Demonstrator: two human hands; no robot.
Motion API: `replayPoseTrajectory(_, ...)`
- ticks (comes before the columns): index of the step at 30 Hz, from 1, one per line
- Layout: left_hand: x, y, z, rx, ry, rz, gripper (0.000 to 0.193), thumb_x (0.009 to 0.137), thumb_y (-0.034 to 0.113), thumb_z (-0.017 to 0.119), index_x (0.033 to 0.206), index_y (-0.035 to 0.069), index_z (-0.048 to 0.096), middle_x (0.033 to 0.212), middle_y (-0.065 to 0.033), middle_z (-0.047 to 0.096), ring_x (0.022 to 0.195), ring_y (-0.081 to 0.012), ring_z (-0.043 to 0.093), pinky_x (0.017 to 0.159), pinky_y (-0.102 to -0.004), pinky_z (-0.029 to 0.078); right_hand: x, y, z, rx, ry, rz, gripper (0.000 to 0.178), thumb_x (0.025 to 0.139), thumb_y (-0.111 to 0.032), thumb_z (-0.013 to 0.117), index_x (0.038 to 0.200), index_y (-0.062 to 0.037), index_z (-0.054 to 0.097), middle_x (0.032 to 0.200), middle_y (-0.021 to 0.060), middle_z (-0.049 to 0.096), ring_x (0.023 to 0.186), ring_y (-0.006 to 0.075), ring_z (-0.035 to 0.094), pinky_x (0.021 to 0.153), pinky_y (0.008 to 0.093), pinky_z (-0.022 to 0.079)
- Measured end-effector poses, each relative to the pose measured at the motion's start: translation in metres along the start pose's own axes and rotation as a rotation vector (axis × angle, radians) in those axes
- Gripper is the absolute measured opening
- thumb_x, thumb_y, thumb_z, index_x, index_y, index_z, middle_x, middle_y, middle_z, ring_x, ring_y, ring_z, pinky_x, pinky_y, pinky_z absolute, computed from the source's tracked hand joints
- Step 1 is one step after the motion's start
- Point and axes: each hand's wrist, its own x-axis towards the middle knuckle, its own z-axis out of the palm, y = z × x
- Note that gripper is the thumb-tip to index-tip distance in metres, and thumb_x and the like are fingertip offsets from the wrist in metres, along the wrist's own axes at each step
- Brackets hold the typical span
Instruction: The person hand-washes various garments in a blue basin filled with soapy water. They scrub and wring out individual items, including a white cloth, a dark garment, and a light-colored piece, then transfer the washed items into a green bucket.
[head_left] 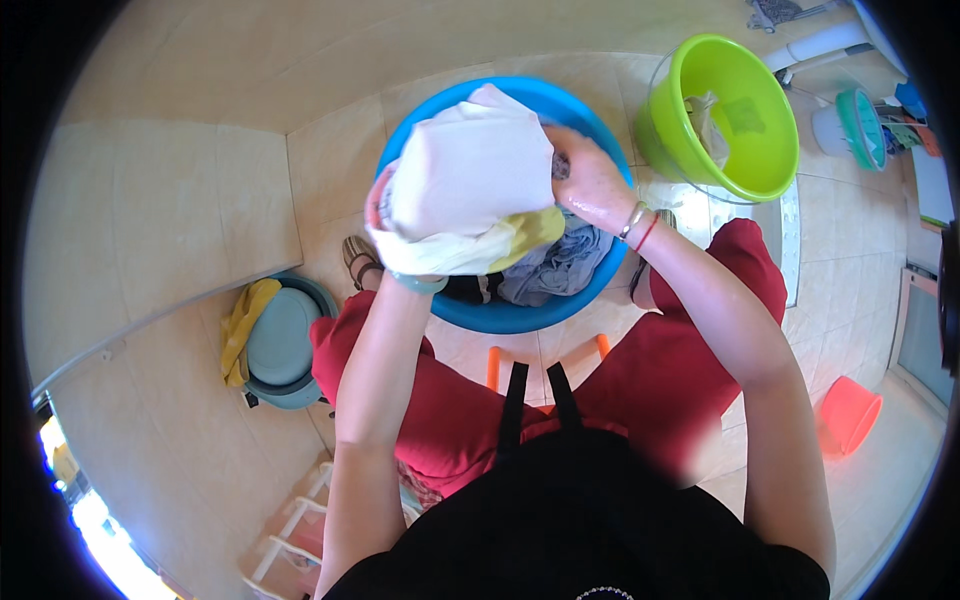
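A white garment with a yellowish-green part at its lower right is spread out above a round blue basin. My left hand is under or behind the garment, its fingers hidden; only the wrist with a pale green bangle shows. At the garment's right edge my right hand, wet and slightly blurred, is closed. A small dark grey patterned thing shows between its fingers and the cloth; I cannot tell its kind. Bluish-grey wet clothes and something black lie in the basin.
A lime-green bucket with pale cloth inside stands right of the basin. Grey-green basins with a yellow cloth sit at left. A red-orange tub is at far right, a white rack at lower left. My knees flank the basin.
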Motion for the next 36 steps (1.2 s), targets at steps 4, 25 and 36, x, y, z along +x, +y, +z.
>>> replayPoseTrajectory(4, -0.009, 0.022, 0.008, 0.028, 0.002, 0.112, 0.046, 0.092, 0.035, 0.049, 0.125, 0.004, 0.05, 0.122, -0.0125, 0.058, 0.109, -0.0287, 0.057, 0.096, -0.0439, 0.045, -0.003, -0.005, 0.005, 0.285, -0.193, 0.108, 0.023, 0.083, -0.02, 0.058, 0.097, -0.0035, 0.065, 0.086, 0.0106, 0.067, 0.086, 0.0239, 0.065, 0.078, 0.0353, 0.048)
replayPoseTrajectory(25, 0.012, -0.003, -0.125, 0.409, -0.378, -0.494, 0.067, 0.083, 0.044, 0.056, 0.134, 0.002, 0.043, 0.133, -0.0136, 0.05, 0.117, -0.0286, 0.052, 0.103, -0.039, 0.039, 0.021, -0.02, -0.047, 0.642, 0.234, 0.065, 0.02, 0.089, -0.02, 0.055, 0.092, -0.0006, 0.061, 0.078, 0.0016, 0.06, 0.073, 0.0128, 0.055, 0.066, 0.028, 0.043)
replayPoseTrajectory(36, -0.016, -0.006, -0.015, 1.849, -0.306, 0.395, 0.044, 0.078, 0.012, 0.064, 0.12, 0.006, 0.054, 0.121, -0.0212, 0.056, 0.118, -0.0349, 0.048, 0.098, -0.0414, 0.041, -0.007, -0.041, -0.015, -0.147, -0.218, -0.409, 0.013, 0.079, -0.013, 0.059, 0.087, -0.0044, 0.054, 0.086, 0.0122, 0.057, 0.078, 0.0315, 0.059, 0.066, 0.0394, 0.049)
